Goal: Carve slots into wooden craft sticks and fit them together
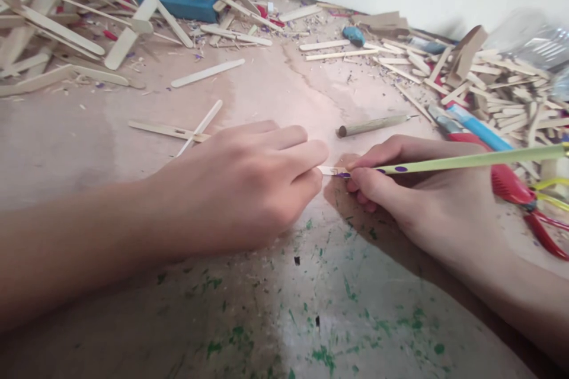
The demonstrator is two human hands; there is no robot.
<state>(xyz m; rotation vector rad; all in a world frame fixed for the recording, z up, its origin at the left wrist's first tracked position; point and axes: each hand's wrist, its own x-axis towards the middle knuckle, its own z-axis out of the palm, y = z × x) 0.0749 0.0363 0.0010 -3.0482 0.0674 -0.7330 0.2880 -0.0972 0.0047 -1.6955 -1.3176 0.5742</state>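
My right hand point(413, 189) pinches a pale green pencil point(471, 161) with purple dots, its shaft slanting back to the right. The pencil's tip is at the end of a wooden craft stick point(329, 170), where small dark lines show. My left hand point(262, 183) is closed over most of this stick, so only its right end shows. Behind the left wrist lie two crossed craft sticks point(194, 134); one has a small slot. A round wooden-handled tool with a thin metal point point(371, 125) rests just beyond the right hand.
Piles of craft sticks lie at the back left point(62, 29) and right point(511, 83). A blue box point(186, 0) holds something black. Red-handled pliers point(511, 183) and a blue cutter point(480, 125) lie right. A single stick point(208, 73) and a clear plastic container point(533, 41) are farther back.
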